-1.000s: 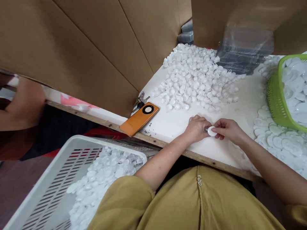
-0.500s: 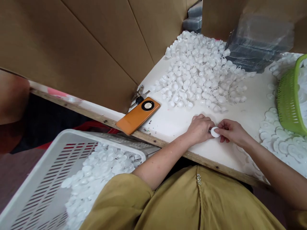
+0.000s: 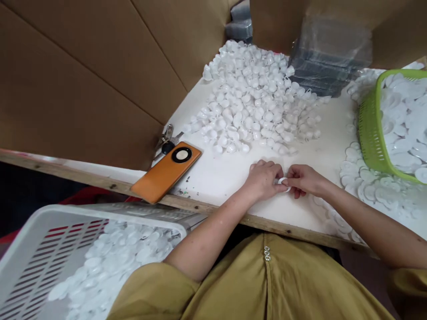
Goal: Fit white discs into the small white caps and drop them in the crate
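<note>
At the front of the white tabletop [image 3: 213, 178], my two hands meet around a small round white plastic disc [image 3: 283, 183]. My left hand [image 3: 264, 178] is closed on its left side, with the thumb along its lower edge. From the right, my right hand [image 3: 303, 179] pinches the same disc between thumb and forefinger, its other fingers curled. The fingers hide most of the disc, and I cannot tell whether a second piece is joined to it. Just beyond my hands lies a big heap of small white cup-like pieces [image 3: 250, 102].
An orange phone [image 3: 156, 178] overhangs the table's front edge by some keys [image 3: 167, 141]. A grey crate [image 3: 30, 249] of white pieces stands below left. Flat white discs [image 3: 370, 189] lie around a filled green basket [image 3: 368, 129]. Cardboard walls [image 3: 83, 80] and plastic-wrapped stacks [image 3: 323, 71] stand behind.
The view has turned to the right, showing more of the green basket. My fingers have closed further over the disc, which has tilted and shows less of its face.
</note>
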Demonstrator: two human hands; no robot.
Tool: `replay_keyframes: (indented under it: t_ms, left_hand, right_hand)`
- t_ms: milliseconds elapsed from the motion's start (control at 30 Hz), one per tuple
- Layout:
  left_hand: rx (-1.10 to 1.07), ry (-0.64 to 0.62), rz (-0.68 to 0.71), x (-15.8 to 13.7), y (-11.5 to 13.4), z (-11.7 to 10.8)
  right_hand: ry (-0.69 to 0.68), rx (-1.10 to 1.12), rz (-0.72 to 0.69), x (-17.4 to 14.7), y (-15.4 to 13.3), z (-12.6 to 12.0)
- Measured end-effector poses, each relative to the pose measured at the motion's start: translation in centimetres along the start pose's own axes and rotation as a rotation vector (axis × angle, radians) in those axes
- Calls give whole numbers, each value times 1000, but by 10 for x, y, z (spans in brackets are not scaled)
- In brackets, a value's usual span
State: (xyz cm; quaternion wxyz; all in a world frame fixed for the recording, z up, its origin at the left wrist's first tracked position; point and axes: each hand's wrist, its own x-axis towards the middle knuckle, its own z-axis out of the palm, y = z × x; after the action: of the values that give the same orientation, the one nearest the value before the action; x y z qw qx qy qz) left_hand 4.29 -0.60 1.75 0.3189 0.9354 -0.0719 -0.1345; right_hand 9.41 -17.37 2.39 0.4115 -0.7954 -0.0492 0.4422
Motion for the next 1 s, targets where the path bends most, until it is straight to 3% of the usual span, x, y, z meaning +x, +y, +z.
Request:
replay_keyframes:
  t_ms: [133,200,267,367,400,467,533,600,667,733,867,933,1000]
  left_hand:
    - [64,-64,-22,3,6,-6]
    - [91,-64,-9,0,7,-7]
    - [101,-19,36,-7,7,-4]
    - [89,75,134,-18,9,9]
    - [83,91,157,-20,10,13]
    - [65,105,180,-24,14,18]
    - [22,159,172,-30,16,13]
    - [-48,287,128,-46,10,-5]
    - [-117,424,26,-77,-9,-31]
    - [-144,466,-136,-125,-44,-59]
    - [-53,149,-468,-252,-137,-89]
    - [-3,80,-655,-309,-171,-87]
    - [29,104,-836,-345,-184,-78]
  right_hand:
    - [35,-16,-4,-2,2,5]
    - [89,-62,-99,-3,7,0]
    - [299,-177,-250,-4,16,-17]
    - [843,-489,-413,-3,38,-58]
    - [962,-596,-416,-1,47,-72]
    - [1053,-745,-313,4,63,-94]
    - [1028,-824,-176,9,76,-99]
    - [972,-871,-123,11,83,-88]
    - [913,-904,-173,9,85,-67]
    - [837,-912,-257,2,84,-44]
    - [686,-858,-470,-15,79,-14]
    - [621,-828,-579,-21,77,-7]
    - [575,-821,-653,-23,73,-5]
